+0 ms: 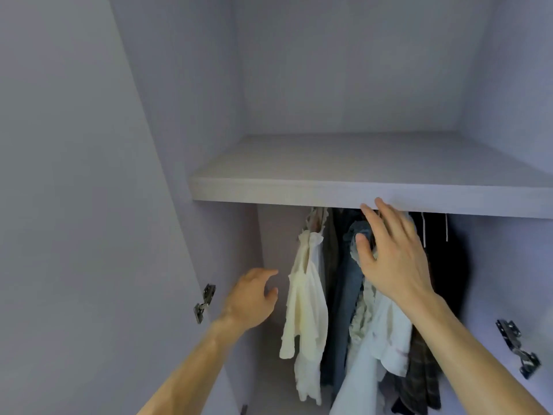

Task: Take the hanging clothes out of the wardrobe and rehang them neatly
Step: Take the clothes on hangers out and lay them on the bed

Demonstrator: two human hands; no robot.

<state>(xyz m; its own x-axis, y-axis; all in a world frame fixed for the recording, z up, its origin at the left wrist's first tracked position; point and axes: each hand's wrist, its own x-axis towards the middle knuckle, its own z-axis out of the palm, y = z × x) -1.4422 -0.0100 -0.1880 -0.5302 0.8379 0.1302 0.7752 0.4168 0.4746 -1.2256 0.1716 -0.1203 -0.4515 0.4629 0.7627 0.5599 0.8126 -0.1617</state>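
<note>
Several garments hang bunched under the wardrobe shelf (329,191). A cream ruffled blouse (305,310) hangs at the left of the bunch. Beside it hangs a blue denim piece (344,295), then a white garment (386,330) and a dark plaid one (422,369). My right hand (392,259) reaches up in front of the denim and white garments with fingers straight, fingertips near the shelf's front edge. My left hand (254,298) hovers lower, left of the cream blouse, fingers loosely curved and holding nothing. The rail and hanger hooks are mostly hidden behind the shelf.
Two thin white hanger hooks (424,229) hang bare at the right against a dark garment. Metal door hinges sit on the left wall (205,302) and the right wall (519,348). The wardrobe's left panel stands close to my left arm.
</note>
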